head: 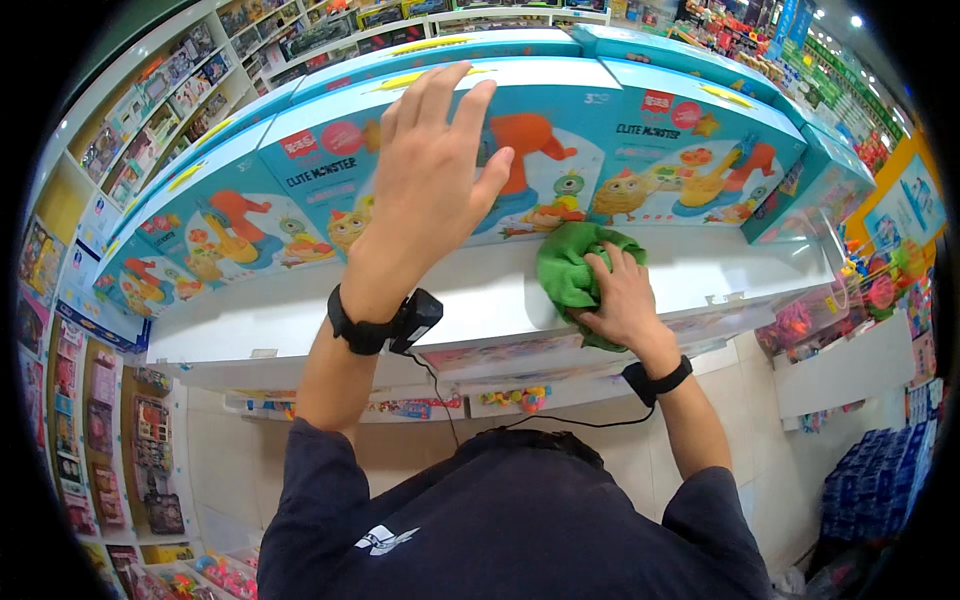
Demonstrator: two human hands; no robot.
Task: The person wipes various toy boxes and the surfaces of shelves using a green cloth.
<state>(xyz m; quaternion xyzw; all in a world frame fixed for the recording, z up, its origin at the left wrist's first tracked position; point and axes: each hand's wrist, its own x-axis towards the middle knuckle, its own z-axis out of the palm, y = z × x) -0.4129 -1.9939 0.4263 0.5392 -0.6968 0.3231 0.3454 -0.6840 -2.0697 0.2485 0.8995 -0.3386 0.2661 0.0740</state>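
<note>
My right hand [621,294] grips a crumpled green cloth [568,262] against the white shelf top [487,289], near the foot of the toy boxes. My left hand [435,150] is raised in front of a blue toy box [541,135], fingers spread and holding nothing; whether its fingertips touch the box I cannot tell. Part of that box's printed front is hidden behind the hand. Another blue toy box [697,165] stands to the right, and a similar box [232,206] stands to the left. Each wrist wears a black strap with a small wired device [418,319].
A second row of boxes [465,49] stands behind the first. Below the shelf top, a lower shelf [480,405] holds small colourful toys. Tall shelves of packaged toys [142,112] line the left side. A stack of blue packages [874,480] sits on the floor at right.
</note>
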